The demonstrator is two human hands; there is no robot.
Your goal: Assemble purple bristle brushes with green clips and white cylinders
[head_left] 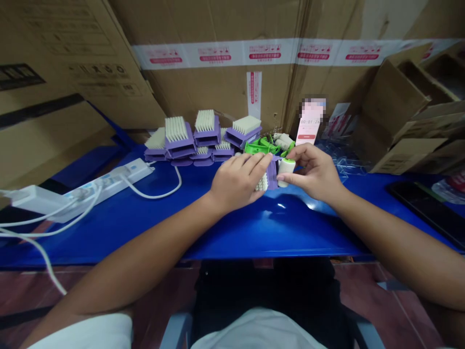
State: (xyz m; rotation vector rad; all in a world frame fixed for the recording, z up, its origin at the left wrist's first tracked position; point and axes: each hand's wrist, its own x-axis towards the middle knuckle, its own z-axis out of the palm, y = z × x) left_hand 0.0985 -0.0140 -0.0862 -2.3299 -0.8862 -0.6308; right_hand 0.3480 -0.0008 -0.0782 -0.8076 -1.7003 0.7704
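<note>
My left hand (241, 179) is wrapped over a purple brush head (271, 177) with cream bristles, which hides much of it. Close against the brush's right side, a white roller-like cylinder with a green end (286, 170) is pinched between the thumb and fingers of my right hand (315, 172). Whether the cylinder touches the purple part I cannot tell. Just behind my hands lie green plastic pieces (259, 145) and more white cylinders (282, 140). To the left, several purple brushes with cream bristles (176, 135) are stacked in a pile.
A white power strip (105, 189) with cables lies on the blue table (232, 232) at left. A phone with a timer (308, 123) leans at the back. Clear plastic (345, 160), a cardboard box (403, 116) and a black phone (428, 208) are at right.
</note>
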